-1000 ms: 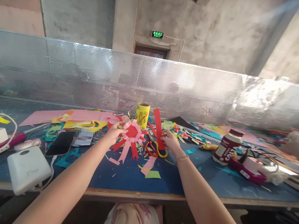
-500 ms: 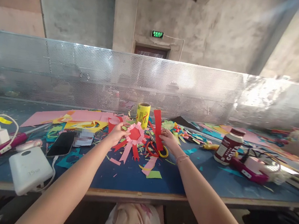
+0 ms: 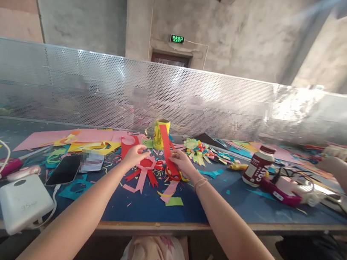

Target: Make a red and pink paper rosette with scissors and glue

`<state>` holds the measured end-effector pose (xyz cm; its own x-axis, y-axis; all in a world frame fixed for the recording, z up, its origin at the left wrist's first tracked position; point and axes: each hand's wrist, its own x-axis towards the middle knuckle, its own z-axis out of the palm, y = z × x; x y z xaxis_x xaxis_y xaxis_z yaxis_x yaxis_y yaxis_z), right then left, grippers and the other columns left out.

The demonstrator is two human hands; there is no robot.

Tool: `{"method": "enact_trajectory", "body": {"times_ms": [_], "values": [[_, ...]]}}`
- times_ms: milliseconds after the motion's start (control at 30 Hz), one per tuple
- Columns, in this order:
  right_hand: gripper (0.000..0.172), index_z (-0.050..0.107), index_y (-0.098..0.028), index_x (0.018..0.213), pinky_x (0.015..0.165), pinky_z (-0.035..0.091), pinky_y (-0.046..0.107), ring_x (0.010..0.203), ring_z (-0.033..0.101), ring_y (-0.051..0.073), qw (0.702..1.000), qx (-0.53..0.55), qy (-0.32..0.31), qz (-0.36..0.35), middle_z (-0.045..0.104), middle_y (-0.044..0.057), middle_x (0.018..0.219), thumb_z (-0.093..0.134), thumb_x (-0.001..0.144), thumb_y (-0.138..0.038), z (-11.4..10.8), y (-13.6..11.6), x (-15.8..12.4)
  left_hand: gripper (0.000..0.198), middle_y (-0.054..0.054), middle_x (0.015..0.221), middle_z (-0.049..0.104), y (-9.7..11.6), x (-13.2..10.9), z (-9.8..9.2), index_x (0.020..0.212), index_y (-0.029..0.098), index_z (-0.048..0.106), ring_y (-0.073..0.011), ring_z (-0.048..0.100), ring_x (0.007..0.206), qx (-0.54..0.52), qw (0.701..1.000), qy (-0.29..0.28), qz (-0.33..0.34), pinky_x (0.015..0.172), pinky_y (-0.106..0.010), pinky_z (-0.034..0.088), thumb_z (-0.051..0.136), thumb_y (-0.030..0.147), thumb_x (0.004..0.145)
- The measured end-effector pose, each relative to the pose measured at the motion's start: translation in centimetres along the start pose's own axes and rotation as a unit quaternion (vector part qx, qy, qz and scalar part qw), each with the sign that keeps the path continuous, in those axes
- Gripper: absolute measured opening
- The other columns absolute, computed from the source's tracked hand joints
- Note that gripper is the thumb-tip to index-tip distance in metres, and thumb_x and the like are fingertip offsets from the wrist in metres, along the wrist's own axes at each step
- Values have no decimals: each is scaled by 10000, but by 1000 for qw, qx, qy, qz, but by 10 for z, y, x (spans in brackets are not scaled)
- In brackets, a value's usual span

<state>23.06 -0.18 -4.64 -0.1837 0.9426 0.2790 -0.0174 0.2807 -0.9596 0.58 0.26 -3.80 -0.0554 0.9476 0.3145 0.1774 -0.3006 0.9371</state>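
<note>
My left hand (image 3: 136, 155) is closed at the upper left edge of a pink and red paper rosette (image 3: 146, 162). The rosette leans low over the table, its pink and red tails spread toward me. In my right hand (image 3: 182, 162), pinched between thumb and fingers, is a long red paper strip (image 3: 166, 144). The strip slants up and left, in front of a yellow roll of tape (image 3: 157, 138). Scissors with red and yellow handles (image 3: 183, 176) lie partly hidden behind the strip and my right hand.
Paper scraps, pink sheets (image 3: 41, 136) and a pile of colourful rosettes (image 3: 198, 148) cover the table's back. To the left are a phone (image 3: 63, 169) and white power bank (image 3: 25, 201); to the right, a brown bottle (image 3: 258, 167), a power strip (image 3: 281, 191) and another person's arm (image 3: 344, 177).
The rosette has tipped down from facing me to lying flatter. My right hand has brought the red strip left, its top now across the tape roll. The view has shifted slightly right.
</note>
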Motion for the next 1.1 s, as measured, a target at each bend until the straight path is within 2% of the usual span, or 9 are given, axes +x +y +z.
{"method": "enact_trajectory", "body": {"times_ms": [133, 333, 400, 467, 600, 767, 900, 1000, 1100], "values": [[194, 520, -190, 772, 506, 430, 189, 590, 507, 79, 996, -53, -55, -39, 550, -33, 706, 634, 627, -248, 30, 2, -2, 197, -61, 783, 679, 7, -8, 16, 764, 152, 643, -161, 618, 760, -35, 995, -92, 15, 719, -261, 484, 727, 265, 625], [172, 511, -196, 792, 570, 459, 233, 657, 550, 116, 985, -150, -69, -48, 565, -4, 757, 564, 726, -346, 38, -12, -8, 136, -29, 708, 637, 9, -14, 16, 727, 152, 606, -134, 589, 659, -53, 995, -82, 21, 633, -239, 481, 631, 284, 713], [168, 523, -189, 783, 644, 454, 254, 722, 559, 139, 954, -292, -11, -70, 576, 15, 764, 551, 745, -350, 25, -17, -10, 122, -25, 721, 625, 11, -14, 13, 754, 155, 590, -126, 584, 648, -70, 996, -56, -3, 602, -226, 472, 603, 275, 732], [176, 540, -183, 770, 698, 434, 272, 799, 559, 176, 892, -446, 30, -58, 583, 44, 791, 605, 702, -332, 11, -18, -11, 96, -18, 721, 611, 12, -14, 11, 779, 162, 573, -115, 572, 621, -73, 997, -33, -20, 560, -208, 453, 582, 249, 741], [302, 581, -175, 861, 697, 423, 305, 850, 573, 247, 831, -555, 9, 29, 587, 103, 865, 675, 620, -330, -6, -3, -9, 229, -27, 834, 632, 10, -13, 9, 933, 181, 562, -116, 590, 652, -79, 996, -20, -32, 552, -201, 451, 557, 129, 710], [393, 590, -183, 945, 702, 417, 289, 872, 581, 249, 844, -536, 9, 8, 606, 104, 863, 682, 564, -202, -11, 14, 1, 336, -58, 968, 654, 6, -9, 9, 965, 175, 601, -167, 614, 874, -65, 998, -4, 14, 722, -249, 487, 555, 32, 665], [304, 591, -178, 868, 615, 409, 292, 754, 602, 244, 864, -494, 49, 84, 603, 82, 684, 656, 571, -162, -21, 12, 7, 205, -62, 903, 675, 0, -1, 4, 864, 160, 629, -177, 621, 865, -13, 999, 9, 44, 797, -285, 472, 584, 69, 685], [252, 558, -190, 822, 532, 389, 291, 628, 581, 221, 873, -467, 94, 106, 559, 46, 572, 666, 599, -230, -28, 6, 6, 133, -63, 848, 683, -4, 4, -1, 820, 162, 634, -184, 628, 822, 27, 998, 33, 53, 789, -299, 472, 603, 113, 700], [349, 481, -214, 809, 498, 381, 272, 559, 534, 168, 921, -374, 96, 59, 532, -4, 554, 706, 592, -369, -27, -4, 1, 103, -64, 836, 687, -4, 5, -6, 811, 173, 643, -191, 634, 816, 52, 995, 53, 68, 788, -304, 472, 602, 147, 720]]}}
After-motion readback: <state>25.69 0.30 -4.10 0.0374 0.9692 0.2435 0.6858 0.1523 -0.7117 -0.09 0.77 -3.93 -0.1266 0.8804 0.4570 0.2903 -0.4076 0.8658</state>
